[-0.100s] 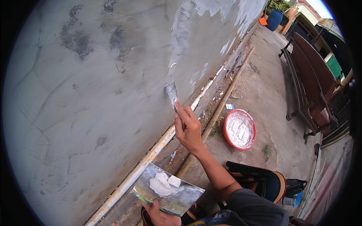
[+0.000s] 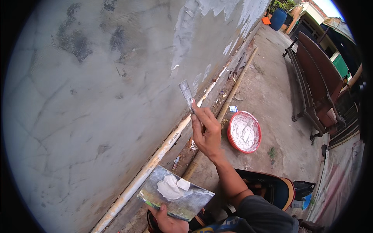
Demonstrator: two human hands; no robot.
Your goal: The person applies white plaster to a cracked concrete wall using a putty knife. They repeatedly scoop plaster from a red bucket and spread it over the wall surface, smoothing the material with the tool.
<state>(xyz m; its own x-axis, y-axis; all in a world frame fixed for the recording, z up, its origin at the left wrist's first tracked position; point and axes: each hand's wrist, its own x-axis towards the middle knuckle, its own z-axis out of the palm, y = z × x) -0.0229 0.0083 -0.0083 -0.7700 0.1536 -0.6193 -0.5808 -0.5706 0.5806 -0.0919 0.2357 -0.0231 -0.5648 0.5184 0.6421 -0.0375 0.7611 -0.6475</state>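
My right hand point(image 2: 208, 134) grips a putty knife point(image 2: 186, 92), its flat metal blade pointing up and smeared with white. The blade appears in front of the grey wall point(image 2: 105, 128); a gap seems to separate them. Low in the view, my left hand point(image 2: 168, 222) holds a flat rectangular board point(image 2: 198, 197) by its near edge, thumb on top. A lump of white putty point(image 2: 171, 187) lies on that board. Higher on the wall runs a streak of pale putty point(image 2: 185, 35), with a small dab below it.
A red basin point(image 2: 229, 138) of white putty stands on the ground to the right. A white pipe point(image 2: 155, 159) runs along the wall's foot, a bamboo pole point(image 2: 237, 87) beside it. Farther right are a bench point(image 2: 316, 77) and, at the back, a blue barrel point(image 2: 278, 19).
My right hand has moved right and slightly down with the putty knife, away from the streak. The board in my left hand has shifted slightly right.
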